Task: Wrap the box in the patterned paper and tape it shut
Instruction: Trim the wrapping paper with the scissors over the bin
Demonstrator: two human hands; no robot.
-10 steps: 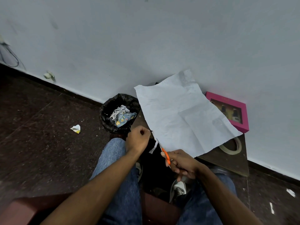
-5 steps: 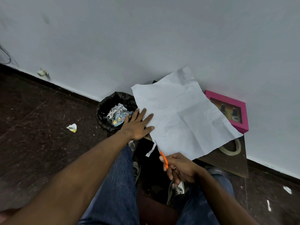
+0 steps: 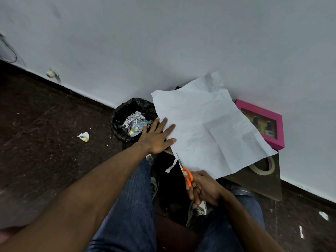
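One bin [image 3: 125, 122] holds scraps; left hand [image 3: 156, 137] flat on paper [image 3: 209, 131], right hand [image 3: 203, 188] grips scissors [image 3: 186, 174].

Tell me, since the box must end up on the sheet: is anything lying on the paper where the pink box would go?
Only the left hand, pressing flat on the paper's near-left edge. The rest of the sheet shows bare. The pink box sits beside its far-right edge, partly under it; the right hand holds the scissors at the near edge.

The paper [image 3: 205, 131] is matt, creased, pale. The scissors [image 3: 186, 172] have glossy orange plastic handles and metal blades. The box [image 3: 263, 122] looks like smooth pink cardboard. The bin liner [image 3: 127, 113] is shiny black plastic. Jeans [image 3: 131, 206] are rough denim.
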